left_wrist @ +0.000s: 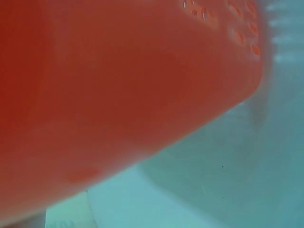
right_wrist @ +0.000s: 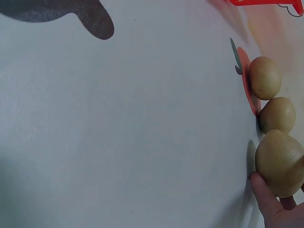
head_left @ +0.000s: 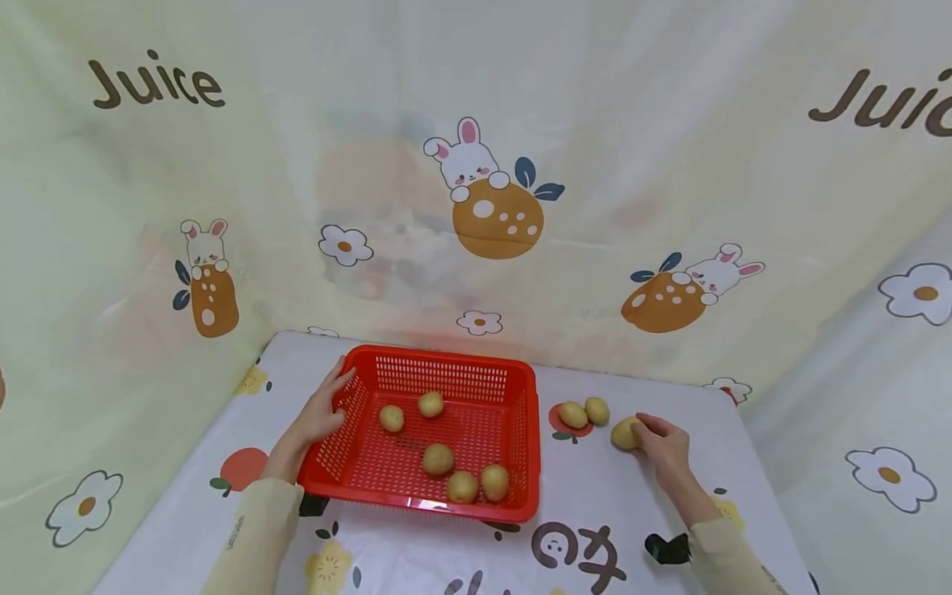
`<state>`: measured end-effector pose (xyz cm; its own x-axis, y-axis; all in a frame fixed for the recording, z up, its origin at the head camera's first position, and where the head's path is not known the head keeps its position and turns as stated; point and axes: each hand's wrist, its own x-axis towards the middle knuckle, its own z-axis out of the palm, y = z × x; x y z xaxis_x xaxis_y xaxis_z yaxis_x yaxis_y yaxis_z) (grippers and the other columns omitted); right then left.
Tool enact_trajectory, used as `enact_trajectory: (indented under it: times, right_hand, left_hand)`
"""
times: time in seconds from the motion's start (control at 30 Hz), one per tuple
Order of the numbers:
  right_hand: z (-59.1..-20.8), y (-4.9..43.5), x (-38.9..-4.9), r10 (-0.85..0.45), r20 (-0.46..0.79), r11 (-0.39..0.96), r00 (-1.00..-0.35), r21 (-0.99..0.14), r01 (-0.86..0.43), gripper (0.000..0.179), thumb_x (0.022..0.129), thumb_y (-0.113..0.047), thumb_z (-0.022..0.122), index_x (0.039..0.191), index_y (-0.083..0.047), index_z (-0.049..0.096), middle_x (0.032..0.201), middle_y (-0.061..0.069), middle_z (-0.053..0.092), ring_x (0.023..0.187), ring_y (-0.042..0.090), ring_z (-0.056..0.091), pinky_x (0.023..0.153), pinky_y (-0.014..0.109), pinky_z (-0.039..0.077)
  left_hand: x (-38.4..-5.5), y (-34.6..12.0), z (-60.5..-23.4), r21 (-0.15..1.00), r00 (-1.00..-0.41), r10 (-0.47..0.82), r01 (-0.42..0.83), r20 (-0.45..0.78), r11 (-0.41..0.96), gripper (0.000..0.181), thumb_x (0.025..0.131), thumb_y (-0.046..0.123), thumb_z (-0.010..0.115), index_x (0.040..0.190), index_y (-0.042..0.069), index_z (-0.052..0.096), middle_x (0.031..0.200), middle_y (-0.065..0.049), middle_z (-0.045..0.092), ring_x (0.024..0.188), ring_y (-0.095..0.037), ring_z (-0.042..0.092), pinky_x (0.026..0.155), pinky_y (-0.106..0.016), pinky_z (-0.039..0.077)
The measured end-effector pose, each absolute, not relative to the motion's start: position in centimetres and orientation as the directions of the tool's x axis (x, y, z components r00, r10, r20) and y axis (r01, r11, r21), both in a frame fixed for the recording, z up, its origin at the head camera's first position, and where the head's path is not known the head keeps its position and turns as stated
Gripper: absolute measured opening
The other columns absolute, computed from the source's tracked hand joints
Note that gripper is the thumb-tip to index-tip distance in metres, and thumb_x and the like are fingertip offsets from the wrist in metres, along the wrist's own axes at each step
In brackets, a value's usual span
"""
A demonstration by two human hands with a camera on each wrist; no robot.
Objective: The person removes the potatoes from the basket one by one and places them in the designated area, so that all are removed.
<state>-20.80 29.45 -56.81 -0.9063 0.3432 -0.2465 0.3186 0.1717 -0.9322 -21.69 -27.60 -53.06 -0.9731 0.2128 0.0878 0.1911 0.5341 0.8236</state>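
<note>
Behind, rabbit-print curtain (head_left: 595, 132); basket (head_left: 464, 438) on patterned tablecloth (head_left: 632, 496).

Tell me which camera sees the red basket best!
The head view: it shows nearly all the red basket. The left wrist view shows only part, blurred up close; the right wrist view, a bit at the top.

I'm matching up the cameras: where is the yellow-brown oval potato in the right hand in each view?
Head: the yellow-brown oval potato sits right of centre, below mid-height, pinched by the right hand.
Left wrist: not in it.
Right wrist: lower right edge.
Shared landmark: the red perforated plastic basket, in all three views.
</note>
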Motion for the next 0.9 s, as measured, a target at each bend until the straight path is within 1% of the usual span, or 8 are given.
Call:
enact_trajectory:
  times: [0.17, 0.3, 0.4, 0.57, 0.67, 0.73, 0.8, 0.9]
  right_hand:
    - [-56.9, 29.2, -20.8, 0.341, -0.229, 0.174, -0.912, -0.938, 0.301, 0.045, 0.094, -0.011, 0.06, 0.133, 0.011, 0.053, 0.129, 0.025, 0.053, 0.078, -0.001, 0.056, 0.068, 0.026, 0.057]
    - [-56.8, 29.0, -20.8, 0.331, -0.227, 0.186, -0.916, -0.936, 0.3, 0.045, 0.094, -0.011, 0.06, 0.132, 0.011, 0.054, 0.128, 0.027, 0.054, 0.078, 0.0, 0.056, 0.067, 0.026, 0.057]
    - [-56.8, 29.0, -20.7, 0.31, -0.234, 0.207, -0.922, -0.93, 0.305, 0.046, 0.095, -0.014, 0.06, 0.133, 0.011, 0.053, 0.13, 0.029, 0.053, 0.08, 0.001, 0.056, 0.068, 0.026, 0.057]
    - [-56.7, 29.1, -20.7, 0.239, -0.249, 0.27, -0.939, -0.911, 0.31, 0.048, 0.097, -0.018, 0.059, 0.134, 0.011, 0.051, 0.129, 0.03, 0.053, 0.081, 0.004, 0.058, 0.069, 0.029, 0.058]
    - [-56.3, 29.5, -20.8, 0.188, -0.258, 0.313, -0.948, -0.899, 0.306, 0.047, 0.098, -0.019, 0.058, 0.133, 0.012, 0.051, 0.126, 0.03, 0.054, 0.08, 0.009, 0.061, 0.069, 0.032, 0.058]
    - [-55.8, 29.8, -20.8, 0.146, -0.252, 0.37, -0.957, -0.883, 0.289, 0.049, 0.098, -0.02, 0.057, 0.132, 0.014, 0.05, 0.125, 0.033, 0.053, 0.084, 0.016, 0.062, 0.068, 0.034, 0.059]
    - [-55.2, 30.1, -20.8, 0.112, -0.252, 0.425, -0.961, -0.862, 0.276, 0.05, 0.098, -0.021, 0.056, 0.132, 0.014, 0.049, 0.126, 0.035, 0.052, 0.093, 0.027, 0.063, 0.07, 0.036, 0.059]
    - [-54.3, 30.5, -20.9, 0.06, -0.243, 0.52, -0.968, -0.821, 0.238, 0.052, 0.099, -0.024, 0.053, 0.132, 0.016, 0.047, 0.128, 0.039, 0.05, 0.106, 0.04, 0.057, 0.072, 0.04, 0.059]
  left_hand:
    - [-21.6, -27.4, -52.9, 0.813, -0.969, 0.226, 0.212, 0.102, 0.542, 0.077, 0.074, -0.02, 0.047, 0.149, -0.01, 0.031, 0.164, -0.019, 0.003, 0.147, -0.045, 0.005, 0.11, -0.059, 0.026]
    - [-21.6, -27.3, -53.1, 0.806, -0.967, 0.233, 0.222, 0.108, 0.548, 0.077, 0.074, -0.019, 0.047, 0.149, -0.01, 0.031, 0.163, -0.022, 0.004, 0.147, -0.046, 0.006, 0.108, -0.059, 0.03]
    - [-21.7, -27.4, -53.3, 0.814, -0.968, 0.229, 0.213, 0.101, 0.54, 0.078, 0.074, -0.019, 0.047, 0.149, -0.009, 0.03, 0.164, -0.021, 0.003, 0.148, -0.045, 0.005, 0.107, -0.059, 0.032]
    - [-21.8, -27.5, -53.3, 0.819, -0.972, 0.223, 0.191, 0.08, 0.541, 0.079, 0.074, -0.019, 0.048, 0.15, -0.008, 0.029, 0.164, -0.019, 0.002, 0.148, -0.045, 0.004, 0.107, -0.06, 0.03]
    - [-21.8, -27.6, -53.2, 0.824, -0.975, 0.215, 0.169, 0.059, 0.541, 0.08, 0.075, -0.018, 0.048, 0.152, -0.005, 0.029, 0.165, -0.016, 0.001, 0.148, -0.043, 0.003, 0.108, -0.059, 0.031]
    - [-21.9, -27.6, -53.3, 0.823, -0.976, 0.213, 0.163, 0.052, 0.544, 0.08, 0.075, -0.018, 0.048, 0.152, -0.004, 0.028, 0.165, -0.014, 0.0, 0.149, -0.042, 0.003, 0.108, -0.057, 0.032]
    - [-21.9, -27.6, -53.3, 0.82, -0.975, 0.215, 0.164, 0.051, 0.549, 0.08, 0.075, -0.018, 0.048, 0.152, -0.004, 0.028, 0.165, -0.014, 0.0, 0.149, -0.042, 0.003, 0.107, -0.057, 0.033]
    - [-21.8, -27.5, -53.2, 0.812, -0.973, 0.223, 0.178, 0.061, 0.555, 0.08, 0.075, -0.018, 0.048, 0.151, -0.006, 0.028, 0.165, -0.016, 0.001, 0.148, -0.044, 0.004, 0.106, -0.058, 0.033]
